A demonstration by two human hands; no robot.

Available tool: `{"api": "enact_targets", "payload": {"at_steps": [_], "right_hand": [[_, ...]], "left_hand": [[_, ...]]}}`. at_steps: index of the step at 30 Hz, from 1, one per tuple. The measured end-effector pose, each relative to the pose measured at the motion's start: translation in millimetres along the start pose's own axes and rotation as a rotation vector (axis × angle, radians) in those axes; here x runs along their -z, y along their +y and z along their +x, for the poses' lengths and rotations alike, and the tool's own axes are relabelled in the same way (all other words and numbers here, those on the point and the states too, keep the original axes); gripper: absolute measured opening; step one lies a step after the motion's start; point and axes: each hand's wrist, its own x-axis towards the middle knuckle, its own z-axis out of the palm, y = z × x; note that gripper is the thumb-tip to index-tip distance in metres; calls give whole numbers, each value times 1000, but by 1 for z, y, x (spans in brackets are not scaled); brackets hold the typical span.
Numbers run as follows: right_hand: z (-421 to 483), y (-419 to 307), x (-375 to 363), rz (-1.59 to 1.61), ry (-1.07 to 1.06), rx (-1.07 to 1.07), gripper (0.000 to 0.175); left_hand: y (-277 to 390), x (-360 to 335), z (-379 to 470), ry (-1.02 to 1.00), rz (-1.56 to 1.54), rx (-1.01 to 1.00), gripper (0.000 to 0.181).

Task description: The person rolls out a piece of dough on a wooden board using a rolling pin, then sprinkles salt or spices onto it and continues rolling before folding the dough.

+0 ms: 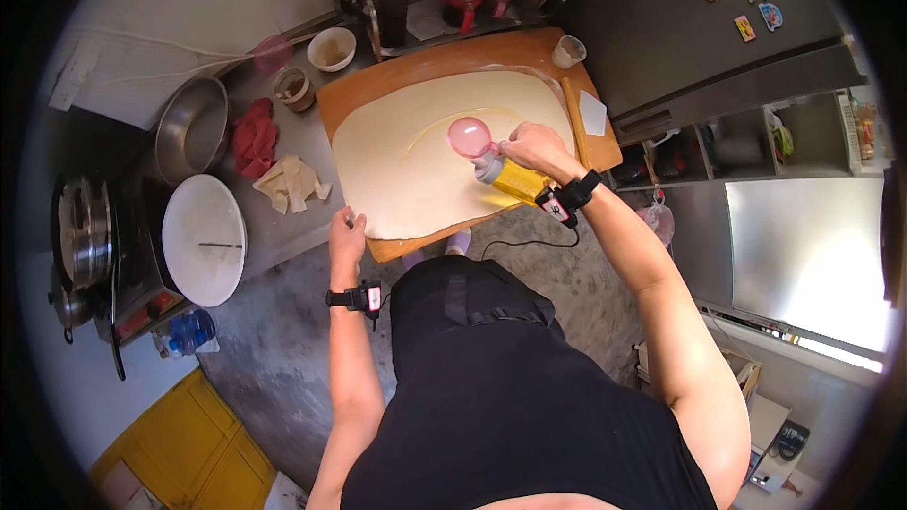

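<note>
A large flat sheet of dough (397, 177) covers most of a wooden board (425, 60). My right hand (536, 146) grips the handle of a clear bottle of yellow oil (521, 183), tilted over the dough with its pink round lid (470, 137) swung open. A curved line of oil shows on the dough's upper part. My left hand (347, 237) is at the board's near left corner, fingers apart, beside the dough's edge; whether it touches the board is unclear. A wooden rolling pin (575, 124) lies along the dough's right side, with a white scraper (593, 113) beyond it.
Left of the board are a red cloth (255, 138), a cream cloth (292, 184), a jar (293, 89), a small bowl (331, 49), a metal basin (191, 131) and a white basin (204, 241). A plastic cup (569, 52) stands at the board's far right corner, near a dark refrigerator (701, 28).
</note>
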Motion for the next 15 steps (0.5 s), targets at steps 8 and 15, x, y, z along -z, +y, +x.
{"api": "enact_targets", "payload": {"at_steps": [8, 15], "right_hand": [[-10, -56, 2, 8, -59, 149, 46], [-13, -30, 29, 350, -132, 55, 47]], "left_hand": [[-17, 0, -2, 21, -114, 52, 59], [-14, -11, -3, 21, -266, 180, 68]]}}
